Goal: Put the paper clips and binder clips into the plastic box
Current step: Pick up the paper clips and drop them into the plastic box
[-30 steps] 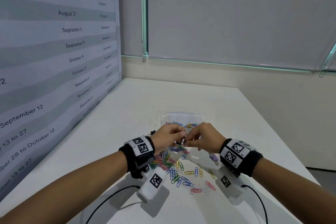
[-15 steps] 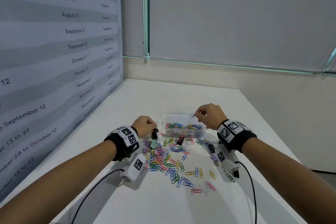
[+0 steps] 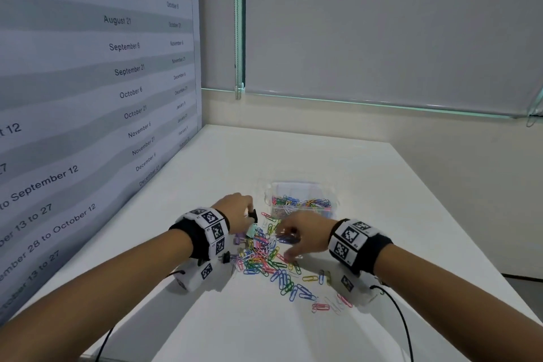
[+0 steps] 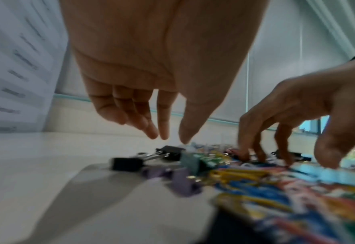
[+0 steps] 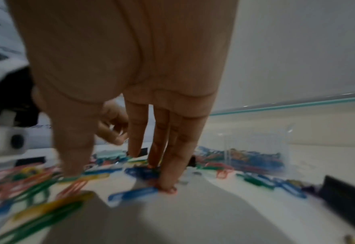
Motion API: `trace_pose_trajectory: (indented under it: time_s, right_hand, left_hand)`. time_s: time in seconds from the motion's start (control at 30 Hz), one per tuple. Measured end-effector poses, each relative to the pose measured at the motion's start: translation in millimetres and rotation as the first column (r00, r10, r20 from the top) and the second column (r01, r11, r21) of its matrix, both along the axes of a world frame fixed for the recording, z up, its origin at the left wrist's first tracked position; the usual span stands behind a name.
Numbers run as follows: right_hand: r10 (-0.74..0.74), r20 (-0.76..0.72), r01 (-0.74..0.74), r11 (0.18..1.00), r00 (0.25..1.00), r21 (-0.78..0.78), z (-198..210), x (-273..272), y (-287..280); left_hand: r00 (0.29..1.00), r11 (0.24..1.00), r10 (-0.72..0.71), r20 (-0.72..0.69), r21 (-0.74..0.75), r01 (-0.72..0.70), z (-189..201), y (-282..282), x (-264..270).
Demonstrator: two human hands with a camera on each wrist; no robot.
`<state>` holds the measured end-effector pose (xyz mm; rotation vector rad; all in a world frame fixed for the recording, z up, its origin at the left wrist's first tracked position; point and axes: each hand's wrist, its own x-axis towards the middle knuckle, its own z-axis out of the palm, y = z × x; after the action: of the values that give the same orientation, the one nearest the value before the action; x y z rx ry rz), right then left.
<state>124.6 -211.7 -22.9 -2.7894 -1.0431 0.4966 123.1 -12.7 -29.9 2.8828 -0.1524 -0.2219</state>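
Many coloured paper clips (image 3: pixel 264 256) lie in a heap on the white table (image 3: pixel 293 153). Just behind the heap, a clear plastic box (image 3: pixel 299 203) holds several clips. At the heap's left edge lie black (image 4: pixel 170 152), mint (image 3: pixel 251 231) and purple (image 4: pixel 180 180) binder clips. My left hand (image 4: pixel 171 137) hovers just above the black binder clip, fingers and thumb pointing down with nothing between them. My right hand (image 5: pixel 120 178) reaches down into the heap, its straight fingertips (image 5: pixel 166 186) touching clips beside a blue one (image 5: pixel 132 193). It holds nothing.
A wall panel printed with dates (image 3: pixel 88 82) runs along the table's left side. A black binder clip (image 5: pixel 347 194) lies to the right of my right hand. Wrist camera cables (image 3: pixel 399 320) trail toward me over the table's near end.
My right hand has come back from over the box, where it pinched a paper clip, and dropped onto the heap. My left hand stays by the binder clips, now lower.
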Motion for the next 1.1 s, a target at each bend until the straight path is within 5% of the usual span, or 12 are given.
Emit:
trace_pose_trajectory:
  time_s: [0.13, 0.23, 0.33, 0.53, 0.77, 1.1]
  right_hand:
    - [0.07, 0.011, -0.069, 0.995, 0.998, -0.069, -5.4, -9.7, 1.8]
    - [0.104, -0.023, -0.104, 0.994, 0.994, -0.023, -7.6, -19.3, -7.1]
    - [0.141, -0.033, -0.141, 0.99, 0.989, 0.002, -10.5, -27.8, -20.7]
    - [0.074, -0.034, -0.075, 0.997, 0.997, -0.02, 3.5, -34.5, -48.1]
    - [0.057, -0.053, -0.069, 0.968, 0.997, -0.242, 3.3, -51.7, -76.7]
    - [-0.045, -0.215, 0.056, 0.998, 0.975, 0.042, -12.8, -37.6, -65.7]
  left_hand:
    - [0.964, 0.969, -0.241, -0.109, -0.078, 0.233, 8.9, -30.0, -31.4]
    - [0.93, 0.939, -0.333, -0.156, 0.03, 0.342, 4.4, -43.3, -52.3]
    - [0.923, 0.927, -0.328, -0.201, 0.119, 0.356, -0.6, -46.2, -61.4]
    - [0.897, 0.913, -0.395, -0.197, 0.024, 0.408, 4.4, -54.5, -64.6]
    - [0.875, 0.904, -0.41, -0.258, 0.015, 0.428, 3.4, -70.3, -85.5]
    - [0.847, 0.878, -0.477, -0.236, -0.082, 0.472, 3.0, -91.3, -88.4]
